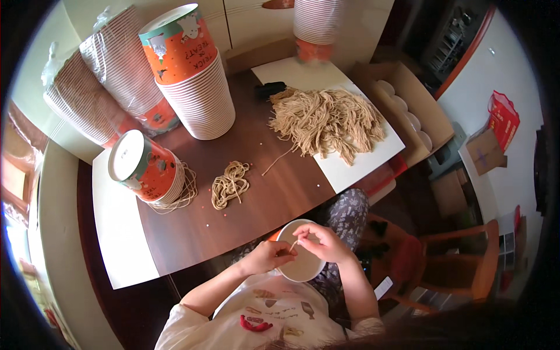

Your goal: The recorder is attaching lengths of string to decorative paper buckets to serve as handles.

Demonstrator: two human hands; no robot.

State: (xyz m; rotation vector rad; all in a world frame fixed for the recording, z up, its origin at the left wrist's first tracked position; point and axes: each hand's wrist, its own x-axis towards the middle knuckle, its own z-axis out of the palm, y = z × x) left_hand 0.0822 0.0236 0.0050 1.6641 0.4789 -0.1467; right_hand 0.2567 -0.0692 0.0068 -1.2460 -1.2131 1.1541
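We pinch a thin cord (293, 245) with both hands (268, 256) (324, 242) over a white cup (298, 269); cord bundles (230, 184) and cup stacks (195, 87) crowd the table (262, 192) ahead.

a single wide fisheye view from a camera worn on a person's head, looking steeply down over their chest and lap. the person's own forearms enter from the lower edge, and the left hand (269, 255) and right hand (324, 242) sit close below the lens, just under the middle. beyond them the view faces forward across a dark wooden table (256, 192), which fills the centre at middle distance. straight edges bow toward the round black rim. the far wall curves along the top, and the floor with a wooden chair (461, 265) falls away to the right
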